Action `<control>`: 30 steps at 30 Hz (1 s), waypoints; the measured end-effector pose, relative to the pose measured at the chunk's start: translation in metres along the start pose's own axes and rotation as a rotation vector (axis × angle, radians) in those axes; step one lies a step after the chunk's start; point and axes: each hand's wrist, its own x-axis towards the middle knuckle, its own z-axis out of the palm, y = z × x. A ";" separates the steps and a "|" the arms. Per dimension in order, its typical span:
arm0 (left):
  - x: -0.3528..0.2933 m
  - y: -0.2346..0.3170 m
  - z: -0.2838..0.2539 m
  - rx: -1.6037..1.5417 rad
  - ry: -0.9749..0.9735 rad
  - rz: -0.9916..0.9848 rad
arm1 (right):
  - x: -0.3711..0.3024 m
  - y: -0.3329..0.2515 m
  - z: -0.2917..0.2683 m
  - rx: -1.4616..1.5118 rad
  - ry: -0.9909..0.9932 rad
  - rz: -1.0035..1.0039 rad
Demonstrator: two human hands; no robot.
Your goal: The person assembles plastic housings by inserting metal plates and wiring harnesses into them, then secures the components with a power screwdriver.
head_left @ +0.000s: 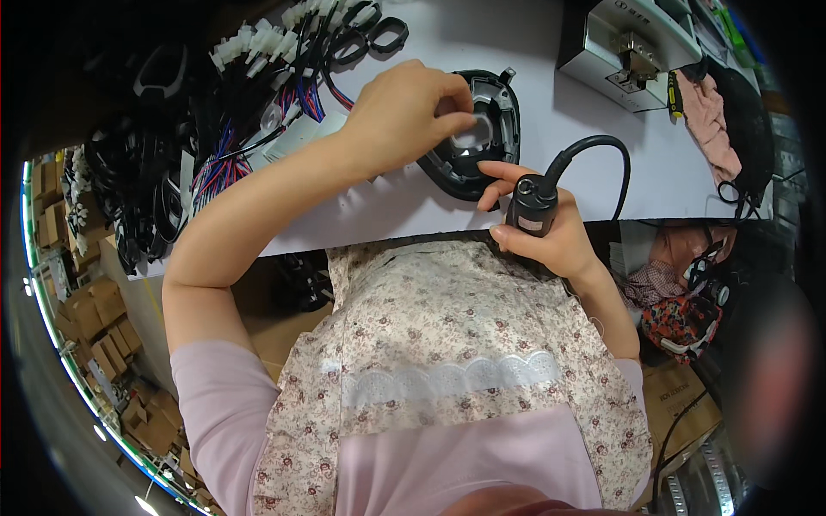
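Observation:
On the white table before me lies a black oval plastic housing [514,120] with its hollow, ribbed side up. My left hand [404,112] reaches over its left part with thumb and fingers pinched together above the inside; what they hold, if anything, I cannot make out. Held in my right hand [559,232] at the housing's near edge is a black corded electric screwdriver [535,206], its cable end facing up and its tip hidden. My right index finger stretches toward the housing. The thick black cable [626,172] arches off to the right.
Wire harnesses [258,52] with white connectors are heaped at the back left, beside black frame-shaped parts [387,34]. At the back right stands a metal box [632,52], with a pink cloth [710,125] and black scissors [736,198] beyond it. Cardboard boxes [103,318] fill the floor at left.

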 end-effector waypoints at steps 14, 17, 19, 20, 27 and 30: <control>-0.006 -0.007 0.022 0.240 0.233 0.154 | -0.002 -0.019 -0.008 -0.207 0.140 -0.145; 0.007 -0.007 -0.014 0.007 0.078 -0.083 | 0.000 -0.022 -0.004 -0.040 0.127 -0.080; 0.022 -0.043 -0.034 0.179 0.188 -0.078 | 0.001 -0.024 -0.002 0.050 0.117 0.036; 0.028 -0.055 -0.042 0.302 0.231 -0.080 | 0.001 -0.023 -0.001 0.050 0.119 0.038; 0.038 -0.080 -0.046 0.333 0.210 -0.142 | 0.001 -0.015 -0.001 -0.028 0.114 -0.054; 0.039 -0.056 -0.048 -0.280 0.176 -0.316 | 0.002 -0.021 -0.004 -0.004 0.126 -0.074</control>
